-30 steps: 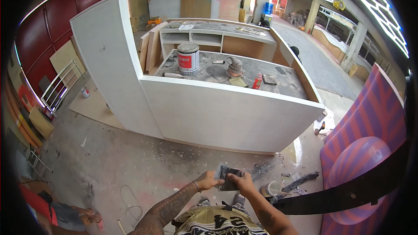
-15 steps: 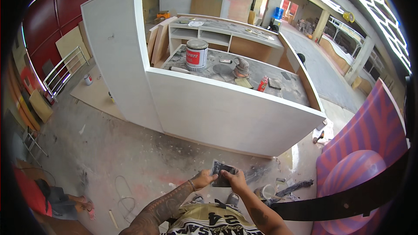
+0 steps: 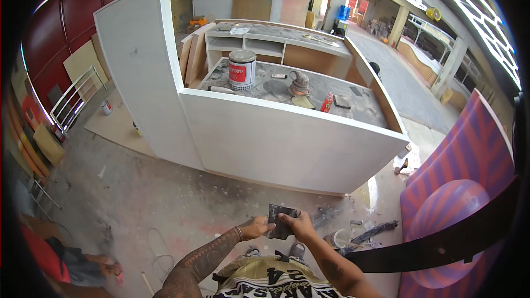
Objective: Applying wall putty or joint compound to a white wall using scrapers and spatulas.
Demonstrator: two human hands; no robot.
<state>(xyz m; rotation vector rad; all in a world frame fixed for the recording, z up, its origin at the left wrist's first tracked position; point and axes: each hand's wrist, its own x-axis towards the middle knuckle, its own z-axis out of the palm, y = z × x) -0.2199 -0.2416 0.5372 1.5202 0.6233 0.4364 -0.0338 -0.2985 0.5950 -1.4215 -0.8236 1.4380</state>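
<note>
In front of my body a small dark sheet of what looks like sandpaper (image 3: 275,211), dusted with white, is held between both hands. My left hand (image 3: 256,228) pinches its left edge with closed fingers. My right hand (image 3: 299,225) grips the right side, its thumb lying across the face. Beyond the hands stands a white-painted counter (image 3: 281,143), with a tall white panel (image 3: 138,72) joined to its left end. On the counter's inner top are a large paint can (image 3: 242,72), a red bottle (image 3: 327,102) and a grey cloth-like bundle (image 3: 300,83).
A striped purple-and-pink panel (image 3: 441,160) rises at the right, with a dark curved band (image 3: 430,248) in front. A bucket (image 3: 340,237) stands by my right side. Another person in red (image 3: 41,251) is at lower left. A metal frame (image 3: 77,102) leans farther back.
The sheet has tilted and now looks bent between my hands. My view has shifted slightly, moving the counter and panel a little left in the picture.
</note>
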